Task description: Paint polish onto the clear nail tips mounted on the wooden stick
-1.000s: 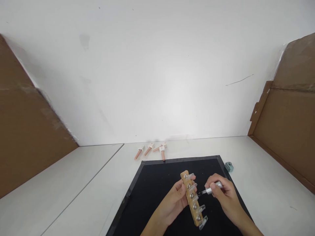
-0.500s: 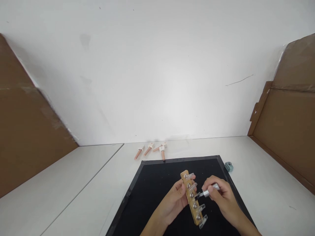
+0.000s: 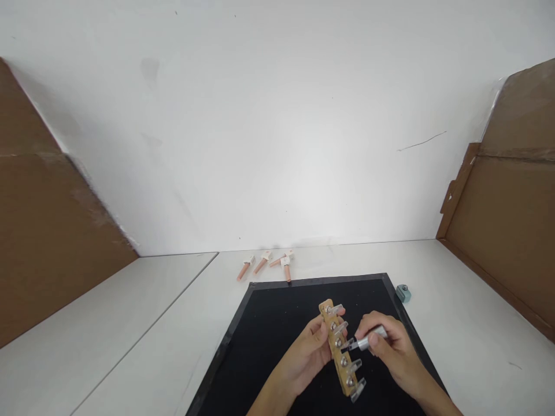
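A tan, wood-coloured nail tip stand (image 3: 340,358) is gripped in my left hand (image 3: 310,349), tilted over the black mat. Several clear false nails (image 3: 354,366) stick out from its right side, each by a round silver knob. My right hand (image 3: 390,344) is closed around the silver cap of a nail polish brush (image 3: 372,338). The brush's dark tip touches or nearly touches the middle false nail; the exact contact is too small to tell. My left fingertips show behind the upper false nails.
Several pink-handled bottles with white ends (image 3: 245,268) lie by the wall behind the black mat (image 3: 277,315). A small teal bottle (image 3: 403,293) stands right of the mat. Cardboard panels (image 3: 503,231) flank the white table (image 3: 173,335) on both sides.
The brush in my right hand has shifted very slightly at the middle false nail. My left hand and the stand have barely moved.
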Demonstrator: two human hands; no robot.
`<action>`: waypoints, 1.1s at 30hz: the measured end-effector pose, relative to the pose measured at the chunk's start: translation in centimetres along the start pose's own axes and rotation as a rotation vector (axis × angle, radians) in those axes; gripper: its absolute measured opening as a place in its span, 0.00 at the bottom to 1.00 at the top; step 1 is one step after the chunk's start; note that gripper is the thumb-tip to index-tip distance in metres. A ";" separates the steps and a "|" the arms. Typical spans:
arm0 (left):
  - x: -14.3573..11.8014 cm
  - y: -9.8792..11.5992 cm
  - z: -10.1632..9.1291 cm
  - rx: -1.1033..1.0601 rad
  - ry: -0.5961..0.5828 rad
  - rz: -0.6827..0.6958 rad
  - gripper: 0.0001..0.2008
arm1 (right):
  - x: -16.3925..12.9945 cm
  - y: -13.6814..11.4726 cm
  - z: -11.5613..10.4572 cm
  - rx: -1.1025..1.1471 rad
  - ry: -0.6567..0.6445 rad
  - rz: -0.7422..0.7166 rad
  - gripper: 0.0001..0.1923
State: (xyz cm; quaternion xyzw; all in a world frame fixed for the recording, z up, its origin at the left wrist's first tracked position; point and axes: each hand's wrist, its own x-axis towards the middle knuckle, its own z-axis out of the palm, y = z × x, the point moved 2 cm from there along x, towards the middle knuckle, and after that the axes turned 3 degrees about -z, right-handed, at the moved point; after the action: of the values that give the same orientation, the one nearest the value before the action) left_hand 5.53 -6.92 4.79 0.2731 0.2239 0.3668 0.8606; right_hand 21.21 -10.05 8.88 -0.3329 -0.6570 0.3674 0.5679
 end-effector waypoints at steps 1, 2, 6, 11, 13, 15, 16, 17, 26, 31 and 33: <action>0.0 0.0 0.0 0.002 -0.001 0.002 0.21 | 0.1 -0.1 0.0 -0.011 -0.009 0.001 0.22; 0.1 -0.1 -0.1 0.003 -0.001 0.005 0.21 | 0.1 -0.2 0.1 -0.022 -0.009 0.009 0.22; 0.1 -0.4 -0.4 -0.004 0.015 0.008 0.21 | 0.1 0.1 -0.1 -0.041 0.050 0.078 0.22; -0.1 -0.3 -0.4 -0.002 0.011 0.008 0.22 | 0.0 0.7 -0.4 -0.037 0.103 0.096 0.21; -0.2 -0.2 -0.4 0.001 0.012 0.007 0.22 | 0.0 1.0 -0.5 -0.025 0.114 0.095 0.21; -0.2 -0.2 -0.4 -0.001 0.024 0.004 0.23 | -0.1 1.1 -0.5 -0.008 0.108 0.091 0.22; -0.2 -0.1 -0.4 -0.002 0.030 0.002 0.23 | -0.1 1.2 -0.5 0.001 0.098 0.087 0.22; -0.2 -0.1 -0.4 -0.003 0.037 -0.001 0.23 | -0.1 1.2 -0.5 0.009 0.086 0.084 0.22; 0.1 -0.2 0.0 -0.001 0.080 -0.008 0.23 | 0.2 0.4 -0.2 0.012 -0.010 0.098 0.22; 0.0 -0.3 -0.1 -0.007 0.082 -0.011 0.25 | 0.2 0.8 -0.2 0.000 0.026 0.152 0.22; -0.1 -0.3 -0.2 -0.004 0.082 -0.009 0.25 | 0.2 0.9 -0.2 0.001 0.045 0.173 0.22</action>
State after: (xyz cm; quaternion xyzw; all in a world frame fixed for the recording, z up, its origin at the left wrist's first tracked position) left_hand 5.51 -7.07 4.51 0.2549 0.2596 0.3746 0.8529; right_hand 21.43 -9.44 8.21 -0.3961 -0.6129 0.4078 0.5487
